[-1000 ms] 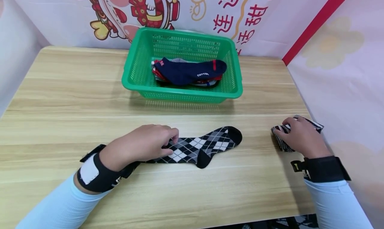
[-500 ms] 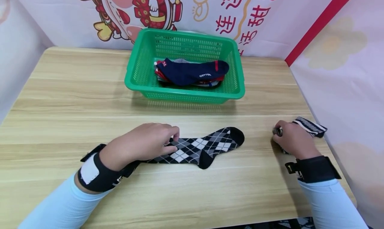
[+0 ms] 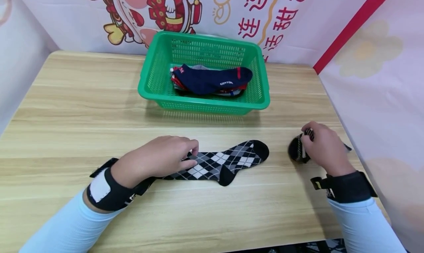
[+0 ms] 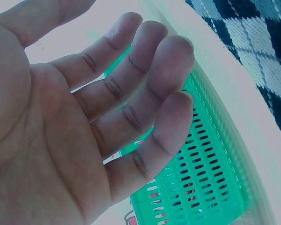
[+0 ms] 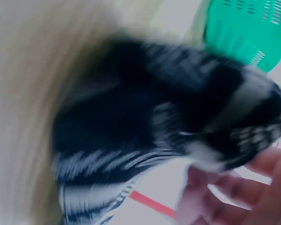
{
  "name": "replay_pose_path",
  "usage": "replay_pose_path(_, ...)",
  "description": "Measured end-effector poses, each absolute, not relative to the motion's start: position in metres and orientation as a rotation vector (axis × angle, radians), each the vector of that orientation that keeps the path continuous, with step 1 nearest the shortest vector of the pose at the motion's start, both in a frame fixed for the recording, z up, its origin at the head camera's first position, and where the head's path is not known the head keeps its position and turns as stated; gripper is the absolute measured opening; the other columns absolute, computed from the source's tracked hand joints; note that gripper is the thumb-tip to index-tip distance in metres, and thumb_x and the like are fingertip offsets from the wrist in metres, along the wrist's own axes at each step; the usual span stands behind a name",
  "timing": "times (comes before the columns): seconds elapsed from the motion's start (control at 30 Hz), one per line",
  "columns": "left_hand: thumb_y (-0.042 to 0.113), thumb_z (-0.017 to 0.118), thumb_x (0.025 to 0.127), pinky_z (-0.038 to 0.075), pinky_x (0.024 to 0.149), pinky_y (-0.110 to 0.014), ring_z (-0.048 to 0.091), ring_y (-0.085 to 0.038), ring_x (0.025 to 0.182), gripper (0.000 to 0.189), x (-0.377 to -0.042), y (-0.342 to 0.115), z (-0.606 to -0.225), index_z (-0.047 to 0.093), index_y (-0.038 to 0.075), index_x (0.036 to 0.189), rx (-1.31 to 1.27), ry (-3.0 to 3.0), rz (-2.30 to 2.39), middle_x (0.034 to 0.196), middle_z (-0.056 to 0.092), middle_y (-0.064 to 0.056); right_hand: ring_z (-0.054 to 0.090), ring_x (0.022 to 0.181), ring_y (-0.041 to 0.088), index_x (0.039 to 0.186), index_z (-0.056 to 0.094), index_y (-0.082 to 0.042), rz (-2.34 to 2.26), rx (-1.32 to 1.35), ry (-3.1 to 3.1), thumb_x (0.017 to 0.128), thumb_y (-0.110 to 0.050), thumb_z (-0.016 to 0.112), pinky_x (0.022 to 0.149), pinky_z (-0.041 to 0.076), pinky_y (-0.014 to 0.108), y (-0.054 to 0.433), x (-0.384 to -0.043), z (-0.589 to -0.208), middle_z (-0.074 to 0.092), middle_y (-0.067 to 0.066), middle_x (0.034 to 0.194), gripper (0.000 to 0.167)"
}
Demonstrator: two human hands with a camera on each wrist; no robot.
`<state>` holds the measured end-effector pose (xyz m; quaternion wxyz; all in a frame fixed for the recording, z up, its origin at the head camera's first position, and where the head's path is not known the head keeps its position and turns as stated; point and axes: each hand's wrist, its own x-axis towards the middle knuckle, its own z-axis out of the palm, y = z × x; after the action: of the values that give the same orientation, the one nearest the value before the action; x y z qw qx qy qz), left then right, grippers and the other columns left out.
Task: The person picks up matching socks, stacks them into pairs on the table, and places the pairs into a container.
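Observation:
A black, grey and white argyle sock (image 3: 218, 164) lies flat on the table in the head view, its toe to the right. My left hand (image 3: 162, 155) hovers over the leg end of it and hides that part. Its fingers are loosely curved, with nothing in the palm in the left wrist view. At the right, my right hand (image 3: 326, 150) pinches a black-and-white striped sock (image 3: 296, 150), bunched between thumb and fingers. That sock fills much of the blurred right wrist view, folded and partly hanging from the right fingers (image 5: 225, 192).
Behind the argyle sock stands a green plastic basket (image 3: 205, 105) with several socks in it, a navy sock (image 3: 212, 80) on top. A printed wall covering (image 3: 298, 43) borders the wooden table (image 3: 82, 105) at the back and right.
My right hand has gone from touching the striped sock with spread fingers to gripping it; its dark end now swings out to the left. My left hand and the argyle sock stay put.

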<state>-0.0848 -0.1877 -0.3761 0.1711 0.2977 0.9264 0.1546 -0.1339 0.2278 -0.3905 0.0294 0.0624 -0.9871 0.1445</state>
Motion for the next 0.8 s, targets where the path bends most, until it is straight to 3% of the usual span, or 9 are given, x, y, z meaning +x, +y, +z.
replay_pose_path(0.17,0.031,0.068,0.095,0.049,0.072,-0.032,0.054,-0.009,0.071,0.019,-0.085,-0.188,-0.376,0.064,0.014,0.103,0.859,2.629,0.435,0.083,0.061,0.007,0.056,0.081,0.030,0.108,0.067,0.000,0.623,0.136,-2.738,0.090,-0.006,0.049,0.067,0.037,0.034,0.215,-0.135,-0.381,0.065,0.020,0.099,0.026)
replay_pose_path(0.47,0.031,0.067,0.096,0.048,0.071,-0.031,0.053,-0.010,0.071,0.021,-0.084,-0.187,-0.377,0.064,0.014,0.106,0.854,2.614,0.428,0.084,0.061,0.006,0.049,0.076,-0.003,0.109,0.069,0.000,0.866,0.210,-2.380,0.090,0.001,0.050,0.070,0.039,0.011,0.183,-0.132,-0.359,0.064,0.010,0.092,0.028)
replay_pose_path(0.67,0.031,0.066,0.096,0.051,0.076,-0.034,0.056,-0.010,0.075,0.023,-0.085,-0.186,-0.377,0.065,0.013,0.111,0.875,2.632,0.447,0.092,0.067,0.002,0.055,0.075,0.005,0.109,0.070,0.001,1.140,0.269,-2.292,0.093,-0.002,0.049,0.068,0.046,0.011,0.152,-0.122,-0.335,0.061,-0.008,0.093,0.027)
replay_pose_path(0.8,0.031,0.066,0.097,0.052,0.077,-0.035,0.058,-0.010,0.075,0.023,-0.085,-0.184,-0.375,0.066,0.015,0.113,0.906,2.663,0.491,0.098,0.069,0.001,0.058,0.080,0.016,0.110,0.069,-0.001,1.510,0.279,-2.288,0.097,-0.005,0.049,0.069,0.051,0.015,0.135,-0.110,-0.316,0.064,0.001,0.097,0.025)
